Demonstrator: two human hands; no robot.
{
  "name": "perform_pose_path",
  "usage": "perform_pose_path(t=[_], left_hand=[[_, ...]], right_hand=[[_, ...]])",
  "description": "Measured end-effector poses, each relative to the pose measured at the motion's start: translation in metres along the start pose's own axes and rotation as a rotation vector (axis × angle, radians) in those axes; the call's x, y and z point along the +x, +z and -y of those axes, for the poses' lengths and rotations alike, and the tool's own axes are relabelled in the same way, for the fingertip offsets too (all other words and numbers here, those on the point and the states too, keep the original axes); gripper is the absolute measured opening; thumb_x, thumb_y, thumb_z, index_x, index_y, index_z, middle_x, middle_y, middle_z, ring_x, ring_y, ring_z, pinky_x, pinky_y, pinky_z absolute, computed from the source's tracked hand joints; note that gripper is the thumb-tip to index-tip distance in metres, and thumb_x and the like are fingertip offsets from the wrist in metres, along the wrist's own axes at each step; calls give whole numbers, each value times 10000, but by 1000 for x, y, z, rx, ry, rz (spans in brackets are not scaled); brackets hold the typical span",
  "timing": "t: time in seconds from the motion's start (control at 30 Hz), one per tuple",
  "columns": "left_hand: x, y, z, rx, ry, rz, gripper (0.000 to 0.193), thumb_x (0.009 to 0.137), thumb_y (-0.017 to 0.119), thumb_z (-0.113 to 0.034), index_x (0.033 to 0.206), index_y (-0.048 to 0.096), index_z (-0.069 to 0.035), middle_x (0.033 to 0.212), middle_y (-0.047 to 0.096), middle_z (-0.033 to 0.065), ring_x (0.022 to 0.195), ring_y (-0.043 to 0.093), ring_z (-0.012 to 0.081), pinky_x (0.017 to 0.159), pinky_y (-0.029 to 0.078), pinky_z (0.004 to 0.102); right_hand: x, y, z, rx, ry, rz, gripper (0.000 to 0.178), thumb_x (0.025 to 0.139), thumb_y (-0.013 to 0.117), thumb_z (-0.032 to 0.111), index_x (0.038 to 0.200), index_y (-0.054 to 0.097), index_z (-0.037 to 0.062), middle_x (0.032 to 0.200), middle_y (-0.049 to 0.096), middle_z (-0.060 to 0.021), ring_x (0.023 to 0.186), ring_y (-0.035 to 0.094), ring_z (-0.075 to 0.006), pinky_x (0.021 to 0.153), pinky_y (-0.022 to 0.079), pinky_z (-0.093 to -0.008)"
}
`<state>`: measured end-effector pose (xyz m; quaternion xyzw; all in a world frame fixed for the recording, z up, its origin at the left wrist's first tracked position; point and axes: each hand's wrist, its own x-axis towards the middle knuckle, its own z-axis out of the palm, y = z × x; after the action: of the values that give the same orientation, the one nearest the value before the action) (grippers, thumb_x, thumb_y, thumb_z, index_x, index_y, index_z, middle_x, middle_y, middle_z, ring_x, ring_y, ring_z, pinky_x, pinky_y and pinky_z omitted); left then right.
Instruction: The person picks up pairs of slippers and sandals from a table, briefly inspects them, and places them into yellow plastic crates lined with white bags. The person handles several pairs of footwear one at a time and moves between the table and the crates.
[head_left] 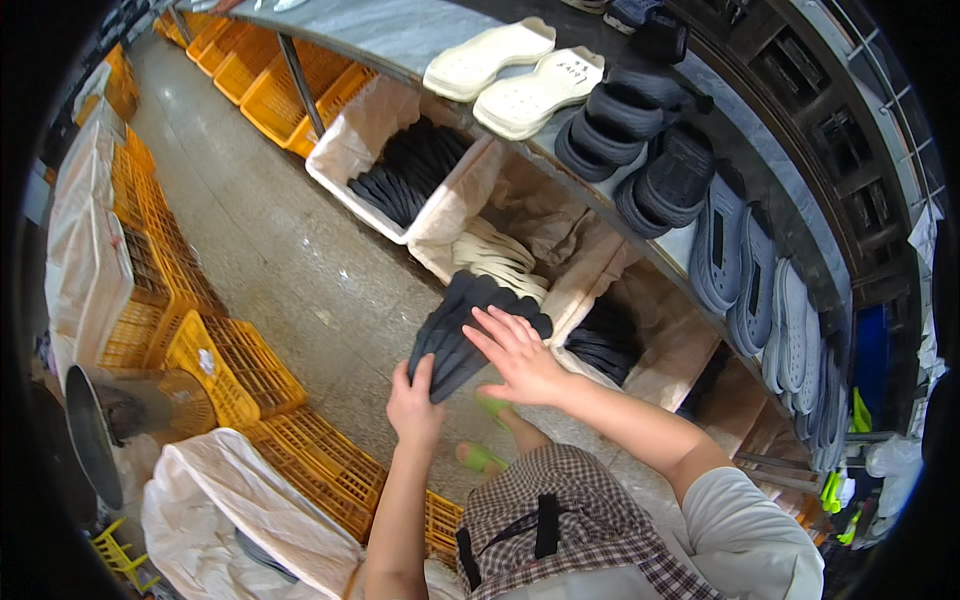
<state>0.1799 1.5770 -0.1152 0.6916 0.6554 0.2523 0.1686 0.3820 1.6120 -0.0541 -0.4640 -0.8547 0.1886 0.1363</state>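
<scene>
A fanned stack of black shoe soles (462,335) is in front of me, over the aisle floor. My left hand (412,402) grips the stack's near left end, thumb on top. Across its right side lies my right hand (520,358), fingers stretched out and slightly apart, touching the top soles. Just beyond the stack, a lined bin holds cream soles (497,258). More black soles (410,170) fill a white-lined crate farther off, and another dark bundle (603,342) lies in a bin to the right of my right hand.
Above the bins runs a metal-topped bench (390,45) with cream soles (540,90), black sandals (665,180) and grey clogs (735,265). Yellow crates (235,365) line the left side, near a metal drum (150,410) and a white-lined bin (230,500).
</scene>
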Motion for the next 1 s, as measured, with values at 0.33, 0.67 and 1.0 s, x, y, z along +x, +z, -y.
perform_pose_path(t=[0.33,0.67,1.0], left_hand=[[-56,138,-22,-166,361,87,524,638,649,-78,1137,594,-225,1113,547,139,828,633,288,642,535,344],[-81,273,-82,-481,354,137,348,721,616,-132,1059,614,-215,1143,545,148,889,617,297,723,522,363],[-84,400,-113,-563,506,229,393,699,591,-142,1087,593,-206,1105,543,111,809,617,244,623,526,311]], right_hand=[[-49,36,-84,-85,-101,743,980,590,761,229,1426,253,173,1495,184,-138,1381,166,-349,1020,243,-606],[-128,34,-167,-173,-24,579,828,527,741,79,1298,457,183,1319,396,-147,1255,344,-335,919,314,-463],[-215,89,-287,-63,200,722,944,558,719,117,1403,304,189,1356,342,-172,1261,327,-356,968,293,-500]])
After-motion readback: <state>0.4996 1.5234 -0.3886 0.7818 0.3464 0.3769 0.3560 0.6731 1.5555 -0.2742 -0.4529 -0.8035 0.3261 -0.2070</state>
